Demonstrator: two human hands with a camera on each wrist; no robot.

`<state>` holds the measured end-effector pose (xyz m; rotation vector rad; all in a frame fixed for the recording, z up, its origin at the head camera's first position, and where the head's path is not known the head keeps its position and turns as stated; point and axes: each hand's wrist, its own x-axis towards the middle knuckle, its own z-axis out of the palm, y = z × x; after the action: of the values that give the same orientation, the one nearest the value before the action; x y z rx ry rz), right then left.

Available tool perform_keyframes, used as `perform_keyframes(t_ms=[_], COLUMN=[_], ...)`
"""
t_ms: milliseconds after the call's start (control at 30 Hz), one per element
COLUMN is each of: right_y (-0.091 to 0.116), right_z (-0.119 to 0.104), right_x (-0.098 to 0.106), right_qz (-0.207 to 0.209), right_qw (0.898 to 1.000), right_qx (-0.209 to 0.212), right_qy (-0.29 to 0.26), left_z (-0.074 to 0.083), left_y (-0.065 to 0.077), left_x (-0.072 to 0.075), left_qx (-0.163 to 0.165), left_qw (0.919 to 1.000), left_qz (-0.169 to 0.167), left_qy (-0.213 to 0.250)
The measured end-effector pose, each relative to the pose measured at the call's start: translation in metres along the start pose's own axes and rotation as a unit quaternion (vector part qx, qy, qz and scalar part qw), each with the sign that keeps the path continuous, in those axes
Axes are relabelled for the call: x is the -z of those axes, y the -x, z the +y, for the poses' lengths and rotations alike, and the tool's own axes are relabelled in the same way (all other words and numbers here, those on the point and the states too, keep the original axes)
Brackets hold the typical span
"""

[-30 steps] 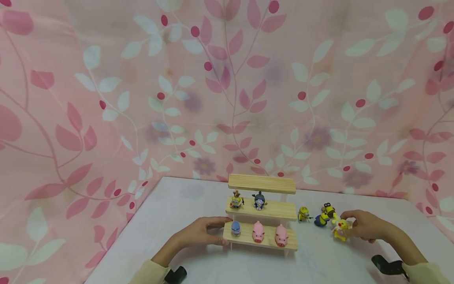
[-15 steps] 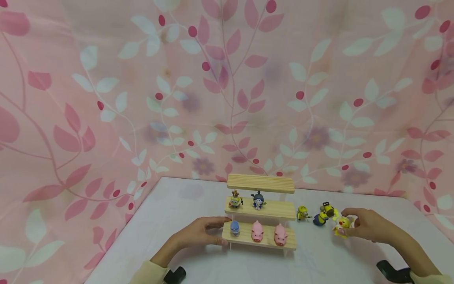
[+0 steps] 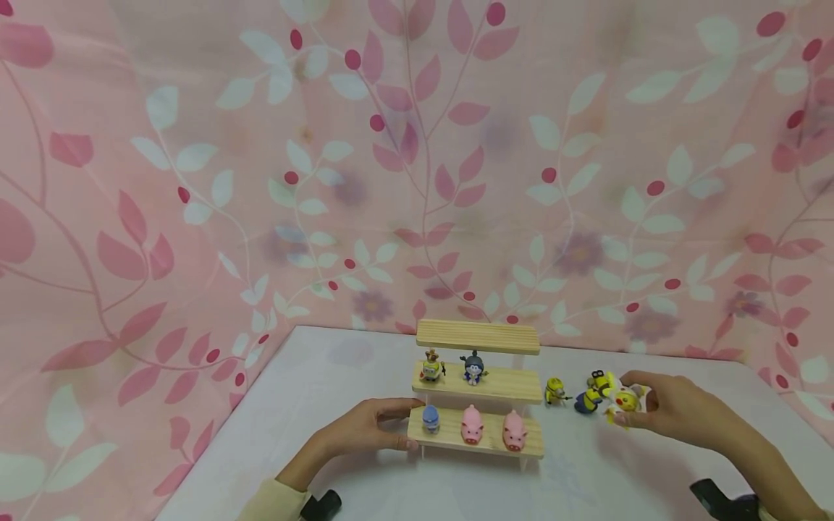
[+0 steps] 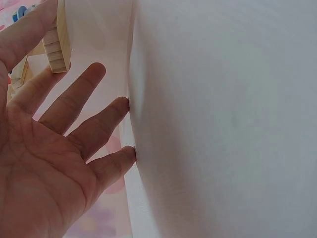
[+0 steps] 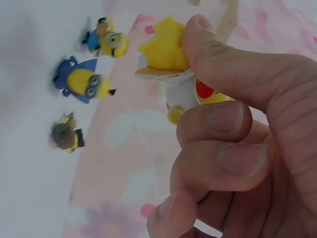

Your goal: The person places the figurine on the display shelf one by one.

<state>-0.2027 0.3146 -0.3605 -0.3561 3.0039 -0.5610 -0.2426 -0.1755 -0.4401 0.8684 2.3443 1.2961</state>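
The left hand (image 3: 361, 427) pinches the left end of the wooden shelf (image 3: 478, 336), maybe so it won't wobble, and right of the shelf the right hand (image 3: 680, 409) pinches a yellow-and-white toy (image 3: 628, 400), maybe so it won't drop.

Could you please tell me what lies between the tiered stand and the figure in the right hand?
The head view shows three yellow toys between the tiered stand and the held figure.
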Motion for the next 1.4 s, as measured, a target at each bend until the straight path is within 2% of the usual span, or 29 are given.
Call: perform_keyframes(t_ms=[333, 533, 833, 1000, 1267, 1400], right_y=[0.001, -0.004, -0.016, -0.027, -0.039, -0.044], right_z=[-0.038, -0.056, -0.084, -0.099, -0.115, -0.121], right_x=[0.008, 0.014, 0.014, 0.011, 0.004, 0.0], right_qz=[0.057, 0.084, 0.106, 0.111, 0.127, 0.129], right_qw=[0.998, 0.995, 0.991, 0.989, 0.984, 0.984], right_qx=[0.01, 0.039, 0.073, 0.075, 0.101, 0.102], right_qy=[0.029, 0.034, 0.038, 0.056, 0.074, 0.075], left_z=[-0.001, -0.001, 0.001, 0.002, 0.0, 0.001], left_y=[0.001, 0.0, 0.001, 0.002, 0.001, 0.001], left_x=[0.0, -0.001, 0.0, 0.0, 0.0, 0.0], left_qx=[-0.001, -0.001, -0.001, -0.002, 0.003, 0.004], left_qw=[1.0, 1.0, 0.9999, 0.9999, 0.9999, 0.9999], left_qz=[0.001, -0.001, -0.002, -0.001, -0.002, -0.003], left_qy=[0.005, 0.009, 0.011, 0.012, 0.014, 0.015])
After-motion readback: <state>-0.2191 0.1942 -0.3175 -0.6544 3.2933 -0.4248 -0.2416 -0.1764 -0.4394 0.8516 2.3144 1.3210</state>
